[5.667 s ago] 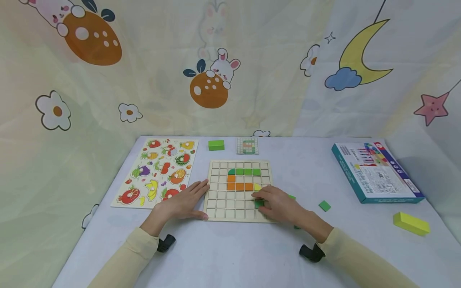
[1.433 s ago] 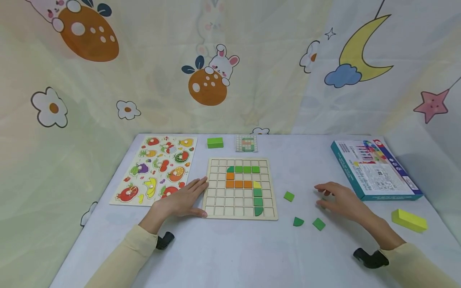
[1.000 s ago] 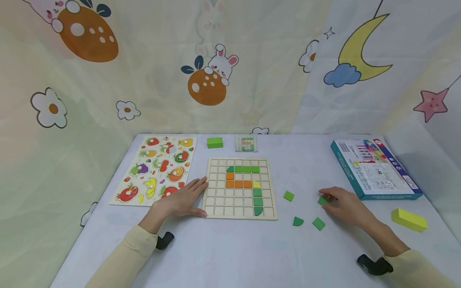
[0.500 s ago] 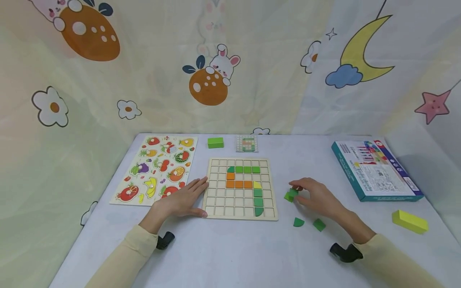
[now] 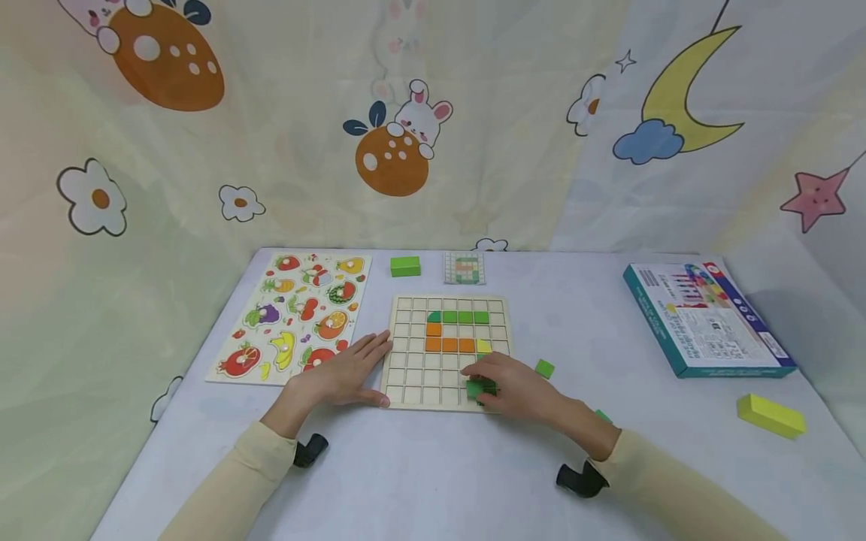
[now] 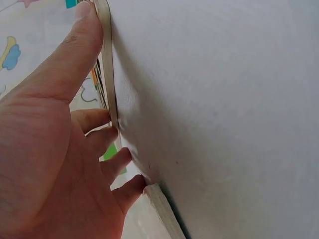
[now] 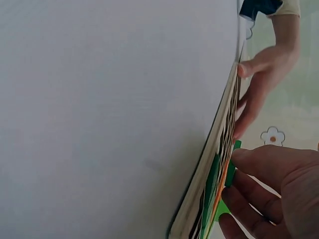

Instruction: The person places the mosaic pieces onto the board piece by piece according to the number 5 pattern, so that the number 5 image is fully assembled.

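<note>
Pale wooden grid board (image 5: 413, 376) lies mid-table, with green, orange and yellow tiles set in several of its squares. My left hand (image 5: 345, 376) lies flat with straight fingers; its thumb and fingertips touch the board's left edge, as the left wrist view also shows. Between thumb and fingers my right hand (image 5: 517, 387) pinches a green square tile (image 5: 473, 388) over the lower right of the board. In the right wrist view this green tile (image 7: 231, 172) stands tilted just off the board's surface. The hand covers part of the green column beneath it.
One loose green square (image 5: 544, 368) lies right of the board; another green tile (image 5: 603, 416) peeks out past the right forearm. Behind the board are a green block (image 5: 405, 267) and a pattern card (image 5: 464, 268). A fruit puzzle (image 5: 291, 319) lies left; a box (image 5: 707, 319) and yellow block (image 5: 771, 415) lie right.
My right hand took hold of a green square tile at the right, then carried it left past another loose tile to above the board. The left hand has stayed at the board's left edge.
</note>
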Demonstrator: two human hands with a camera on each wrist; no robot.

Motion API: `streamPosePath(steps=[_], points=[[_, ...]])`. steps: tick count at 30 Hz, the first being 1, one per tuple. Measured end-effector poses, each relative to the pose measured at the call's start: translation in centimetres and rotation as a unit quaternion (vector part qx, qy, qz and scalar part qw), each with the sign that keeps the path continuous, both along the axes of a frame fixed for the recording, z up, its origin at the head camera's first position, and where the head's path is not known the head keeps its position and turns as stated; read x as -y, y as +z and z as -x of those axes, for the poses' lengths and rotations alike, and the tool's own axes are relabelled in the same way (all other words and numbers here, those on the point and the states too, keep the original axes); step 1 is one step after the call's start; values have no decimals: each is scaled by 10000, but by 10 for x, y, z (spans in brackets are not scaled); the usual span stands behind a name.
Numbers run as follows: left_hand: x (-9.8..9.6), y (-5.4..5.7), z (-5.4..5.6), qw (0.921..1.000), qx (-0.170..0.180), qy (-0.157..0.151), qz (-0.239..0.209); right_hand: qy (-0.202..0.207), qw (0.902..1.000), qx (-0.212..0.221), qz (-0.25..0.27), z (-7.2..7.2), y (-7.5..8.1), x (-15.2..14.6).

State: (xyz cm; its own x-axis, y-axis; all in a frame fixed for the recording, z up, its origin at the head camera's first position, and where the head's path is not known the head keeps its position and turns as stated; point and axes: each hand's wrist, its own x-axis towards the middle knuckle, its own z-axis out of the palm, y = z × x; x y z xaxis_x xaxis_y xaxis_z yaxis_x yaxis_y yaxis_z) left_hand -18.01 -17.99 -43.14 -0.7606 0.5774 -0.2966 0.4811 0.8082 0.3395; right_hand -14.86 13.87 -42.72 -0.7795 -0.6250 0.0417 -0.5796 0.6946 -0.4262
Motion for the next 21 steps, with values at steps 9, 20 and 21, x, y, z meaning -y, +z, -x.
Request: streamPosePath(steps=[9, 20, 21], points=[[0, -1, 0, 10000, -53, -12, 28, 183, 9994, -289, -76, -6, -7, 9], [0, 0, -1, 10000, -30, -26, -2, -195, 9997, 31, 117, -5, 2, -3], [0, 0, -1, 10000, -33, -31, -4, -310, 9994, 54, 138, -4, 3, -8]])
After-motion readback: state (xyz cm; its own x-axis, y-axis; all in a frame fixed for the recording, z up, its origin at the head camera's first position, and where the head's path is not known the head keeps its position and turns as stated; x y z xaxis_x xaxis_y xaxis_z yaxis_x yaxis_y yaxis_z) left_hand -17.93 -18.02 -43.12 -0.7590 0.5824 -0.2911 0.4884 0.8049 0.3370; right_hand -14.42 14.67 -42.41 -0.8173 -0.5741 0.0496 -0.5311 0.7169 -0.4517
